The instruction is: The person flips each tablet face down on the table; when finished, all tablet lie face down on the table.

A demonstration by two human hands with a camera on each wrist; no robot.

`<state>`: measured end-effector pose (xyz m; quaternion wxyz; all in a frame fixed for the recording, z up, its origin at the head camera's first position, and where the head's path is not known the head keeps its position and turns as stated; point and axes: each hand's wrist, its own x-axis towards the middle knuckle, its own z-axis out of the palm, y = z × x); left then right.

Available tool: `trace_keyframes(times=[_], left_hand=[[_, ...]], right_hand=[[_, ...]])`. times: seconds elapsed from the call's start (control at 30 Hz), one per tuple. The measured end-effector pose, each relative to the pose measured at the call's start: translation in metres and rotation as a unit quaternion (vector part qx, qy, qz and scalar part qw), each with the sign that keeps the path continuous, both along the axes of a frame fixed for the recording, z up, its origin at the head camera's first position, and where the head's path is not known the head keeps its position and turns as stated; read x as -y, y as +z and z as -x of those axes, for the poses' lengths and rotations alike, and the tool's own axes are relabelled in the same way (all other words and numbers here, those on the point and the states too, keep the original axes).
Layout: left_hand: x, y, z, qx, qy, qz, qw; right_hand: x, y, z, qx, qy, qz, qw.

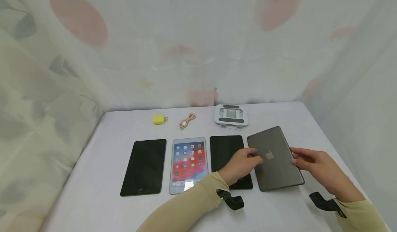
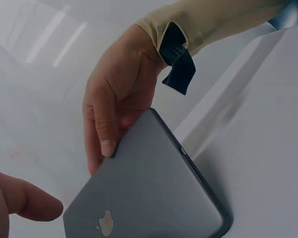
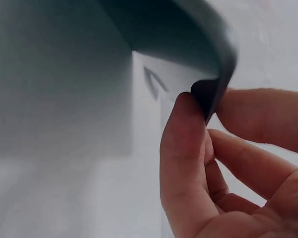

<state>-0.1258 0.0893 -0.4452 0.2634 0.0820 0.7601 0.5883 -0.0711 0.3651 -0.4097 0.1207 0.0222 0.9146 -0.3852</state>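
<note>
A dark grey tablet [image 1: 274, 171] shows its back with an apple logo and tilts above the white table. My right hand [image 1: 316, 168] pinches its right edge between thumb and fingers. In the right wrist view the fingers [image 3: 181, 148] meet the rim of the tablet [image 3: 227, 54], whose underside is dark. My left hand [image 1: 240, 164] is at the tablet's left edge, its fingertips overlapping the back in the head view. From the left wrist, one extended digit of the left hand [image 2: 20, 196] points at a corner of the tablet [image 2: 154, 168].
A black-screened tablet [image 1: 226, 144] lies partly under my left forearm. To its left are a lit white tablet [image 1: 189, 159] and another dark tablet [image 1: 145, 166]. Behind them sit a yellow charger plug [image 1: 159, 119], a coiled cable [image 1: 186, 121] and a folded white stand [image 1: 231, 120]. Curtains surround the table.
</note>
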Motion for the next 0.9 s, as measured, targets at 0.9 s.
trace_keyframes(times=[0.9], left_hand=[[-0.001,-0.003,-0.001,-0.012,-0.005,-0.001,0.9999]], right_hand=[[-0.003,-0.034,0.005,0.015,-0.051,0.006,0.999]])
